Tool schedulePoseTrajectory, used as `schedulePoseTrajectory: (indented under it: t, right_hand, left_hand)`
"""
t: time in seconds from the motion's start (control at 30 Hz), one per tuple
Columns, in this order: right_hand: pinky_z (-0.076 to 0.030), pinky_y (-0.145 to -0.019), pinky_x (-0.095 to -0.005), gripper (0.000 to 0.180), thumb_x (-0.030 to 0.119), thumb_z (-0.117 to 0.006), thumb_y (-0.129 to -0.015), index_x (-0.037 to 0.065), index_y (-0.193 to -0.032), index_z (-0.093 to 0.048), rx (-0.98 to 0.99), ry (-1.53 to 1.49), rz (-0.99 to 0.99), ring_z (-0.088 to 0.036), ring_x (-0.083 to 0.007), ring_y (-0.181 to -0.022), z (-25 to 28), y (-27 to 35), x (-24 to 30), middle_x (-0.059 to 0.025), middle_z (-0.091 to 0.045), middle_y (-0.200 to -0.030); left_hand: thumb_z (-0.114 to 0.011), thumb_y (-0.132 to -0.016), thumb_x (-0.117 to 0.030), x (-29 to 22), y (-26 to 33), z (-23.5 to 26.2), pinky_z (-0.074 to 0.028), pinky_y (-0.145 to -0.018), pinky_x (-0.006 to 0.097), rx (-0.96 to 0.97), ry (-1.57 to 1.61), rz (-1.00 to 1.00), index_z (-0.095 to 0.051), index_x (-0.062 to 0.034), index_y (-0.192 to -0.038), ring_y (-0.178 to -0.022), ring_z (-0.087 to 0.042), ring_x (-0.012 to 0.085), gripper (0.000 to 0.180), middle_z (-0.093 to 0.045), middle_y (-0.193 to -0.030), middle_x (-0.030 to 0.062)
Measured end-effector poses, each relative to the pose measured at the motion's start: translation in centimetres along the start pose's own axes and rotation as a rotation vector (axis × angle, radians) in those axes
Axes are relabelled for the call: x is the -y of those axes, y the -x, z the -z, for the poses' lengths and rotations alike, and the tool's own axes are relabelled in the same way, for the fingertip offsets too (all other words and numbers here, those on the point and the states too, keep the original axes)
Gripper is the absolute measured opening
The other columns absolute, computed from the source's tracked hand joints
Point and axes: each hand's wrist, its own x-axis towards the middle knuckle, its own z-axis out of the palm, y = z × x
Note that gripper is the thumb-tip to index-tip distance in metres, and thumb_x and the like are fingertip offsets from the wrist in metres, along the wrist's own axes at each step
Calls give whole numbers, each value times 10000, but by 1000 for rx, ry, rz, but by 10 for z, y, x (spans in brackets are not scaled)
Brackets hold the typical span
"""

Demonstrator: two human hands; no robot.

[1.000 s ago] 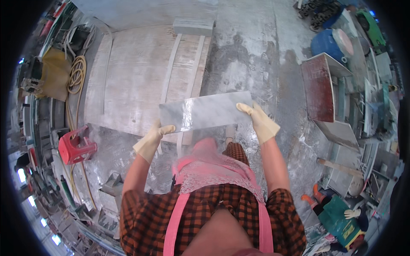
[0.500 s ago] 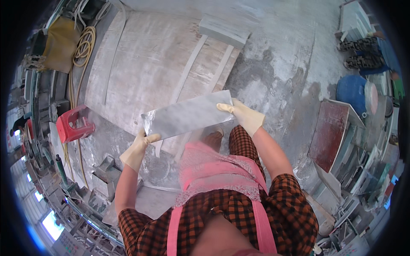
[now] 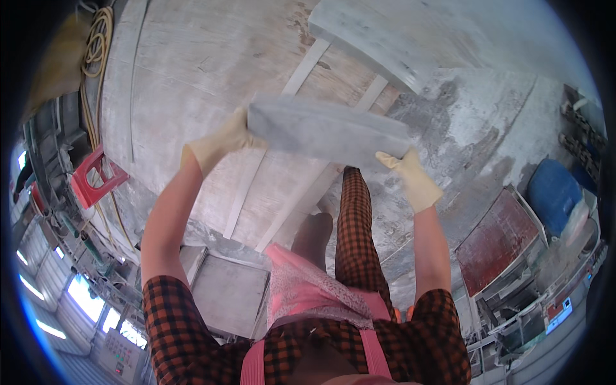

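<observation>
Now: grey stone slab (image 3: 327,131), both gloved hands, left hand (image 3: 221,142) and right hand (image 3: 410,178), gripping its ends; I am carrying it farther over the pale tabletop (image 3: 192,77) than before.

I am seeing pale yellow work gloves covering both hands: the left hand (image 3: 221,142) and the right hand (image 3: 410,176), each glove ending in a cuff at the wrist. The forearms are showing bare below the cuffs. I am wearing a shirt in an orange and black check with short sleeves, one sleeve (image 3: 176,314) ending at the elbow on my left and the other on my right. A pink apron (image 3: 308,292) with a paler lace panel is hanging over the front, its pink straps running up over the shirt. The trousers (image 3: 356,224) are repeating the same orange and black check.
</observation>
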Motion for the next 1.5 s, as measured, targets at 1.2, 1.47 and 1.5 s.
schedulePoseTrajectory:
  t: [1.2, 1.47, 1.5]
  right_hand:
    - [-380, -1099, -357, 457, 47, -264, -1011, -6, -1463, -305, -682, -13, 194, -371, -277, -1387, -33, -80, 41, -180, -348, -1499]
    - [-182, -1188, -399, 586, 352, -353, -1036, 36, -1514, -225, -560, 3, 264, -189, -285, -1465, 4, -84, 79, -179, -214, -1572]
    - [-193, -1186, -397, 593, 341, -350, -1038, 8, -1510, -217, -522, -11, 316, -195, -288, -1464, 7, -79, 71, -184, -211, -1573]
  left_hand:
    - [-431, -992, -481, -96, -142, -47, -320, -1105, 348, -241, -168, -325, -374, -68, -1459, -1350, -406, 194, 626, -445, -1454, 118]
    - [-496, -963, -481, -125, -152, -53, -298, -1125, 335, -400, -295, -243, -442, -27, -1425, -1325, -430, 198, 650, -516, -1384, 118]
    - [-507, -959, -479, -124, -149, -55, -302, -1121, 336, -380, -312, -305, -444, -25, -1424, -1324, -433, 199, 653, -519, -1383, 124]
